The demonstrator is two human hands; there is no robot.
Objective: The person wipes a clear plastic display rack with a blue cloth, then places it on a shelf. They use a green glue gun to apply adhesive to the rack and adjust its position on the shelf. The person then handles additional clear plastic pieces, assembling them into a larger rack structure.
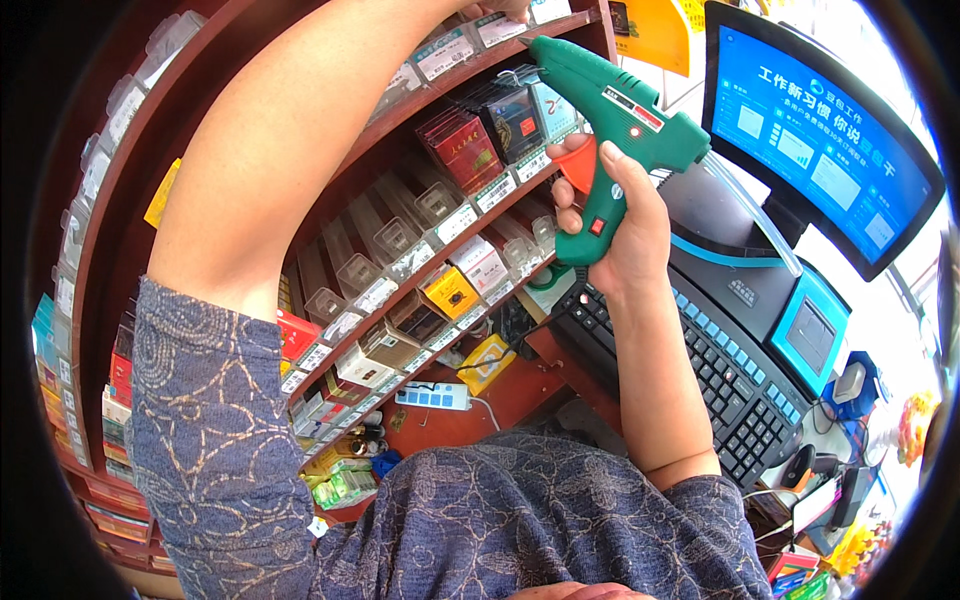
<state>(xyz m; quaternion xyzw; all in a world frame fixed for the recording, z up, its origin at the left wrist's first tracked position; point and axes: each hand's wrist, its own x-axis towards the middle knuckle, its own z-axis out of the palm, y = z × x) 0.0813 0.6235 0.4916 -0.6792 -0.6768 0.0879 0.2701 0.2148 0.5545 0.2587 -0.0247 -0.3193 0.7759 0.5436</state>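
Observation:
My right hand [626, 217] is closed around the handle of a green hot glue gun [622, 105], its fingers at the orange trigger [579, 166]. A clear glue stick [754, 214] sticks out of the gun's rear, and a small red light shows on its side. The metal nozzle [527, 43] points up and left, close to the price label holders [499, 28] on the upper shelf edge. My left arm reaches up across the shelves. My left hand [499, 9] is at the top edge of the view by those holders, mostly cut off; what its fingers hold cannot be told.
Wooden shelves [420, 289] carry small boxed packs and clear plastic pushers. On the right are a lit monitor [817, 142], a black keyboard [720, 375] and a blue-edged device [810, 330]. A power strip [433, 395] lies below the shelves. The gun's cable passes near the keyboard.

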